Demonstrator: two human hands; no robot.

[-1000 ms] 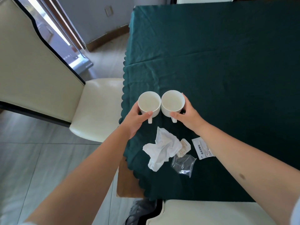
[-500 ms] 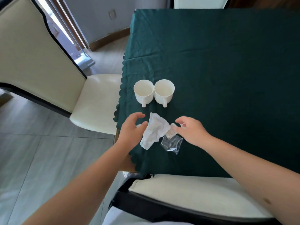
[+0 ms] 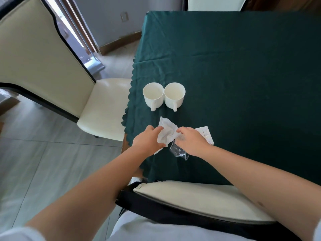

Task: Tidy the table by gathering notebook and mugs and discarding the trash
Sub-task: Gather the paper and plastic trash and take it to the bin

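Two white mugs stand side by side near the table's left edge, the left mug (image 3: 153, 95) and the right mug (image 3: 174, 94), handles toward me. Closer to me lies a crumpled white tissue (image 3: 167, 132). My left hand (image 3: 147, 142) grips its left side and my right hand (image 3: 192, 142) closes on its right side. A clear plastic wrapper (image 3: 178, 151) lies under my right hand, and a white paper packet (image 3: 205, 135) pokes out to its right. No notebook is in view.
The table wears a dark green cloth (image 3: 243, 75) with a scalloped left edge. A cream chair (image 3: 104, 108) stands at the table's left side, and another chair back (image 3: 199, 199) sits between me and the table. Grey tiled floor (image 3: 43, 162) lies to the left.
Both hands let go of the mugs, drew back toward me and closed on the tissue. The mugs stay side by side.
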